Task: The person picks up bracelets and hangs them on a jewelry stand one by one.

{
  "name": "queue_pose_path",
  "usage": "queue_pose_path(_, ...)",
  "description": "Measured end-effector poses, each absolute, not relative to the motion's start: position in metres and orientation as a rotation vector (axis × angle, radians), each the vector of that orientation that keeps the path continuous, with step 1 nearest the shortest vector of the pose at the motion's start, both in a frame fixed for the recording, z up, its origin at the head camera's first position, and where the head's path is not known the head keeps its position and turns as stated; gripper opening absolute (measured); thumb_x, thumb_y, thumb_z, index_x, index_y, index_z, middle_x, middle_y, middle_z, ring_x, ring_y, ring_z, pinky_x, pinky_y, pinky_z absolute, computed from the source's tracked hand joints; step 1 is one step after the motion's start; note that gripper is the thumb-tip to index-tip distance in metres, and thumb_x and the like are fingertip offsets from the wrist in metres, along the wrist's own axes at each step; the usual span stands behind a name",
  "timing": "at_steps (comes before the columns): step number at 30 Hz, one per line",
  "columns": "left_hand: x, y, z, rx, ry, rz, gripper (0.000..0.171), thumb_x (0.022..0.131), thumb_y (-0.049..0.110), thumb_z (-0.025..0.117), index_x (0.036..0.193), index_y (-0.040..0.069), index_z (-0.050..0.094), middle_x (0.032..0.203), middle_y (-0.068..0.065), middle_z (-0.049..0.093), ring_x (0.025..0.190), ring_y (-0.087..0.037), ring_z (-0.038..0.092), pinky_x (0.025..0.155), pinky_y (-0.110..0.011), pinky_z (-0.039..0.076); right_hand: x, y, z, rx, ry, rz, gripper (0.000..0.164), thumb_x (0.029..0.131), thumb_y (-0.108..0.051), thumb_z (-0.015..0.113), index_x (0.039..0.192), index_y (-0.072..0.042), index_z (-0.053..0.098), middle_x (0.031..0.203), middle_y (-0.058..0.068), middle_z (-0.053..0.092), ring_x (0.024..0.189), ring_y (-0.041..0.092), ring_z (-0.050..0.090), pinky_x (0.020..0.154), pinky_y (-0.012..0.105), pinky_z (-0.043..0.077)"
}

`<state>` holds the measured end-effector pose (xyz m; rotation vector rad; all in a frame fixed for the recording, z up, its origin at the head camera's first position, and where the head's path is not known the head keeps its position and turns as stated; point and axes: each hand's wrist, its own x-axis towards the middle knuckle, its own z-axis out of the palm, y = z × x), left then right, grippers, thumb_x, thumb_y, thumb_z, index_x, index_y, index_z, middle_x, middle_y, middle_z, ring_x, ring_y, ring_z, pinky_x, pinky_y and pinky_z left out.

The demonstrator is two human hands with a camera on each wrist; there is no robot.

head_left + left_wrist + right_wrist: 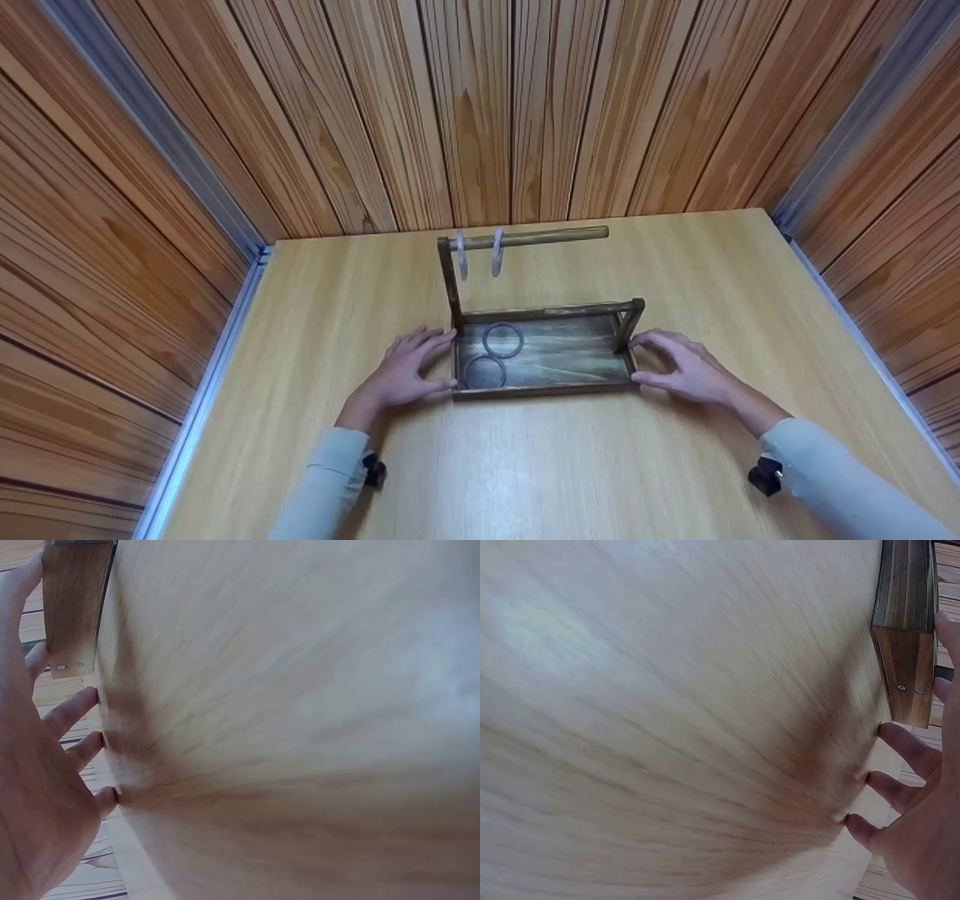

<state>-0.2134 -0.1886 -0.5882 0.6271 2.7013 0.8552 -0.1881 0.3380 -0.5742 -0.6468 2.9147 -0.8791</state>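
Note:
A dark wooden tray stand (570, 352) sits on the table, with a tall post at its left end carrying a horizontal rod (559, 236). Two pale rings (497, 253) hang on the rod near the post. Two more rings (520, 341) lie flat in the tray's left part. My left hand (405, 369) touches the tray's left end with thumb and index fingertips; its other fingertips rest on the table in the left wrist view. At the opposite end, my right hand (686, 367) touches the tray likewise, three fingertips resting on the table in the right wrist view.
The light wooden table (540, 465) reaches back to a plank wall (480, 112). Metal rails (202, 405) edge it on both sides, with further plank walls beyond. A low crossbar on the tray's back side ends in a short right post (631, 322).

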Motion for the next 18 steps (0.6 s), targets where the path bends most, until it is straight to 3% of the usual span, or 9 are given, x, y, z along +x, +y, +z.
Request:
queue_pose_path(4,-0.2127,-0.1886,-0.5874,0.622,2.707,0.838,0.092,0.098,0.067,0.076,0.176,0.036,0.039,0.186,-0.012,0.035,0.177,-0.047,0.019,0.141,-0.078,0.006,-0.1878,0.3380,-0.5738,-0.631,2.912,-0.865,0.056,0.100,-0.043,0.084,0.146,-0.015,0.069,0.154,0.019,0.070,0.147,0.052,0.061,0.118,0.081,0.043)
queue_pose_path(18,-0.2128,-0.1866,-0.5808,0.597,2.714,0.796,0.092,0.097,0.067,0.077,0.175,0.035,0.041,0.186,-0.011,0.036,0.177,-0.045,0.021,0.141,-0.076,0.011,-0.1885,0.3378,-0.5763,-0.646,2.933,-0.859,0.058,0.099,-0.042,0.085,0.146,-0.013,0.068,0.153,0.020,0.070,0.144,0.053,0.062,0.116,0.080,0.045)
